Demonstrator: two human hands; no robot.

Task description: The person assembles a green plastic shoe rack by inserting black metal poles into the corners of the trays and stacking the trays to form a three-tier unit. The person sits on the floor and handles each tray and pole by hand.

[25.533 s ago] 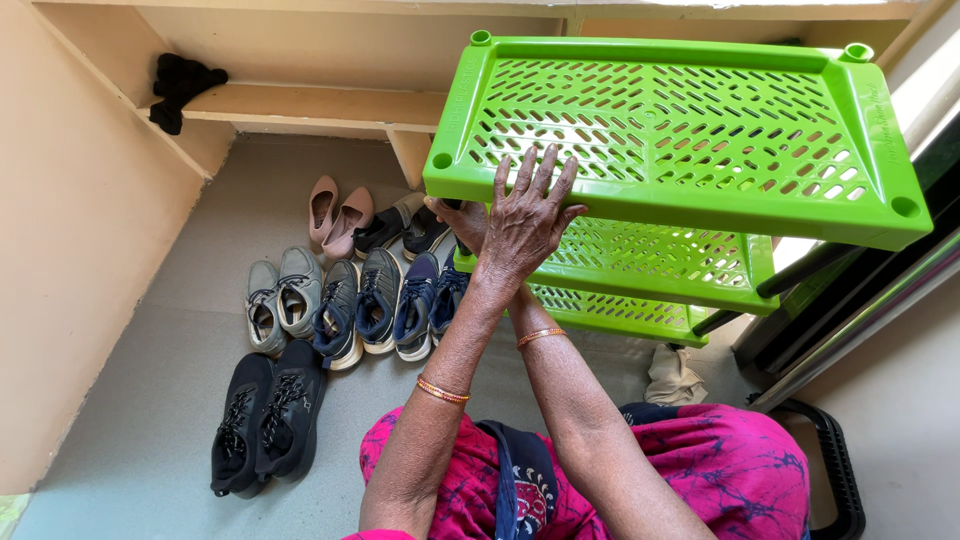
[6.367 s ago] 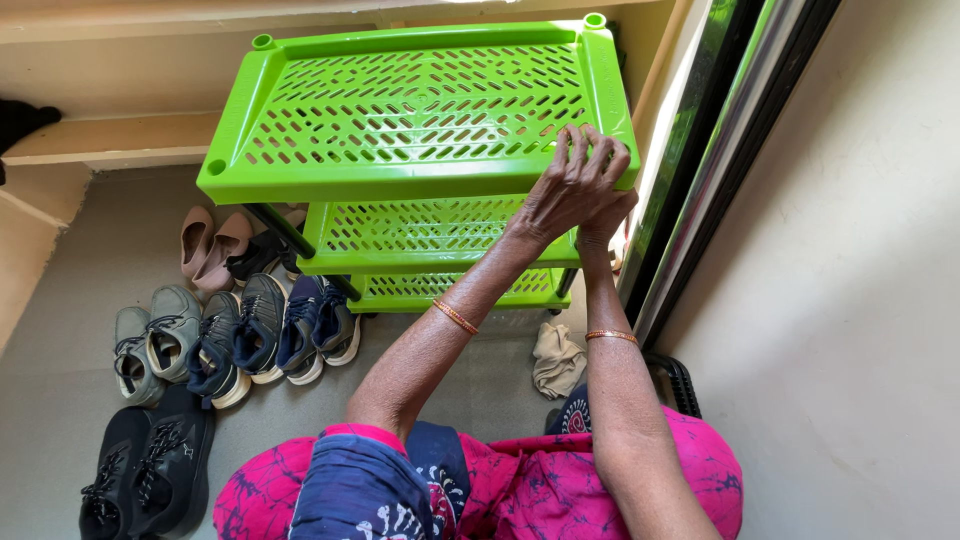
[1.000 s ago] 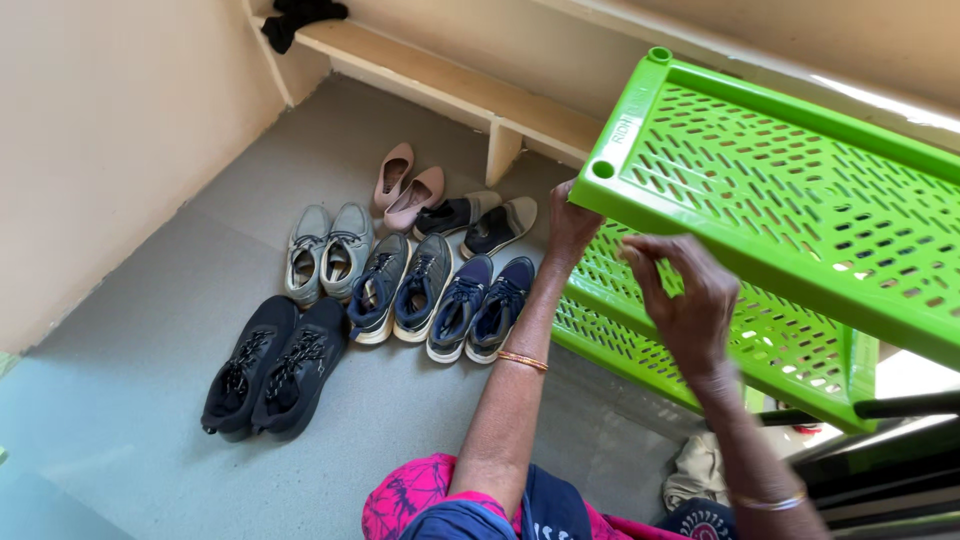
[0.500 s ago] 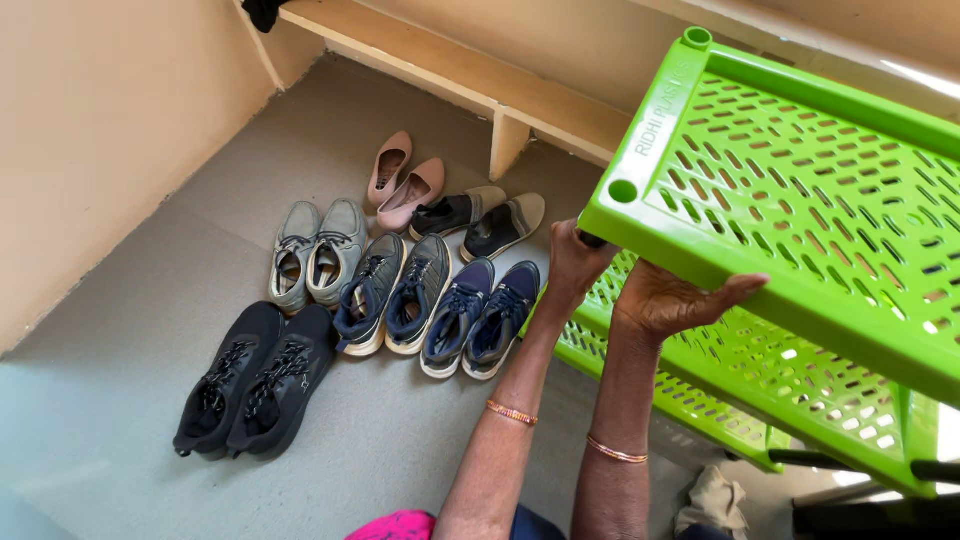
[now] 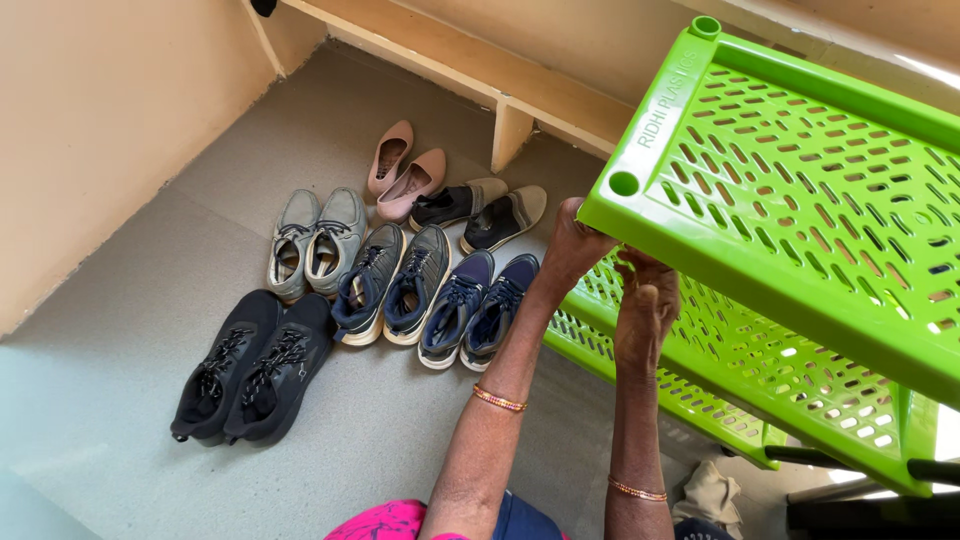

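Note:
A bright green plastic shoe rack (image 5: 800,200) with slotted shelves fills the right side, and its top shelf tilts towards me. My left hand (image 5: 572,245) is closed in a fist right under the top shelf's near-left corner, around the corner post there; the post itself is hidden. My right hand (image 5: 645,300) reaches up beside it under the shelf's front edge, with its fingers curled against the underside. Two lower green shelves (image 5: 780,370) show beneath. Both wrists wear thin bangles.
Several pairs of shoes sit on the grey floor to the left: black sneakers (image 5: 245,365), grey shoes (image 5: 315,240), navy sneakers (image 5: 480,305), pink flats (image 5: 405,175). A wooden ledge (image 5: 470,60) runs along the back, a beige wall (image 5: 100,130) stands at left, and a crumpled cloth (image 5: 710,495) lies by my knee.
My right hand has gone from flat and palm-up under the shelf edge to curled, close beside my left hand. My left hand has stayed at the corner. The view shifted slightly.

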